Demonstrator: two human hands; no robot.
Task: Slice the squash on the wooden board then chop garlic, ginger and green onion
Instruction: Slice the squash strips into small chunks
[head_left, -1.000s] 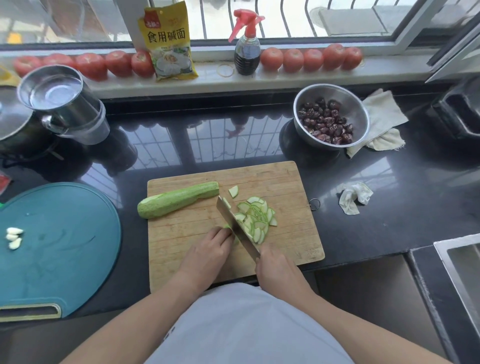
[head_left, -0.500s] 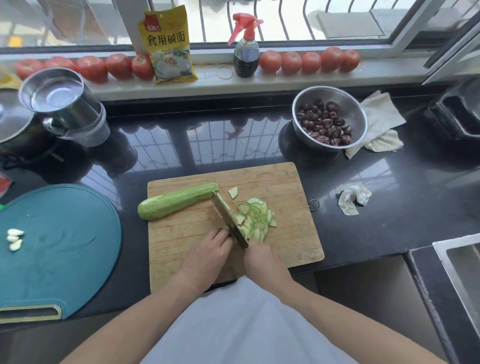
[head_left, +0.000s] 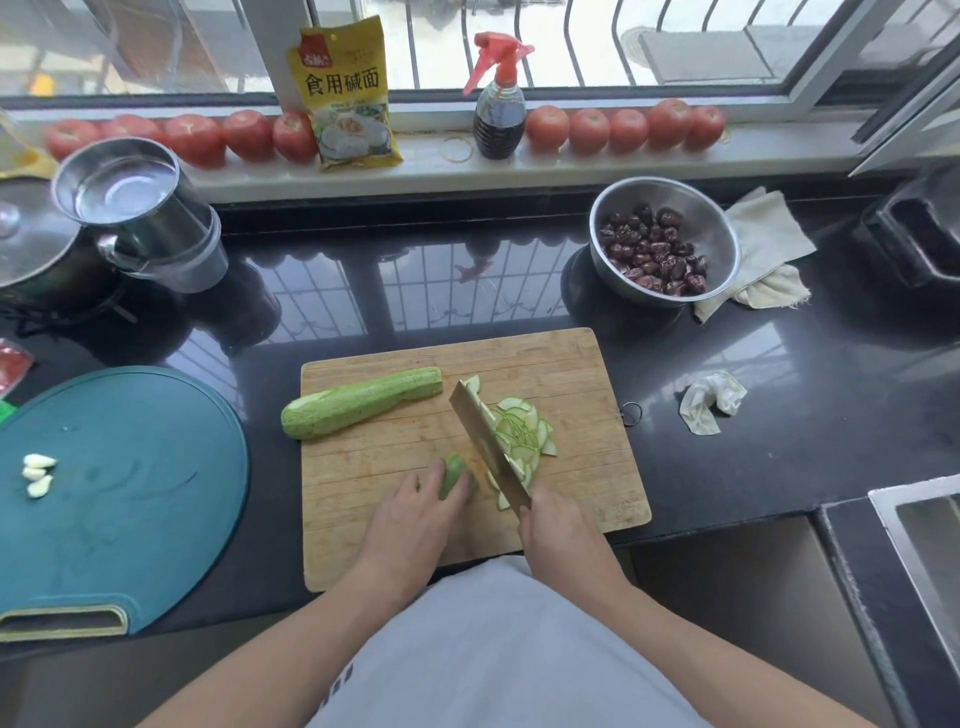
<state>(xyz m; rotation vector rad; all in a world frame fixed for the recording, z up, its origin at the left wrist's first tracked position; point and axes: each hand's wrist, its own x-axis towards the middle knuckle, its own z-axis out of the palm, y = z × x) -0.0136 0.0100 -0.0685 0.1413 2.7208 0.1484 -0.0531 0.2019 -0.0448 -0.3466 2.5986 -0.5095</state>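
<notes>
Slicing squash on the wooden board (head_left: 363, 519)
Left hand (head_left: 410, 514) now holds the squash stub (head_left: 453, 474); right hand (head_left: 558, 535), clamped on the knife (head_left: 488, 447), has raised it.

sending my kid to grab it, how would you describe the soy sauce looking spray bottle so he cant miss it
Look along the windowsill lined with red tomatoes. In the gap between the tomato rows, right of the yellow packet, stands the spray bottle. It alone has a pink trigger top and dark liquid.
</notes>
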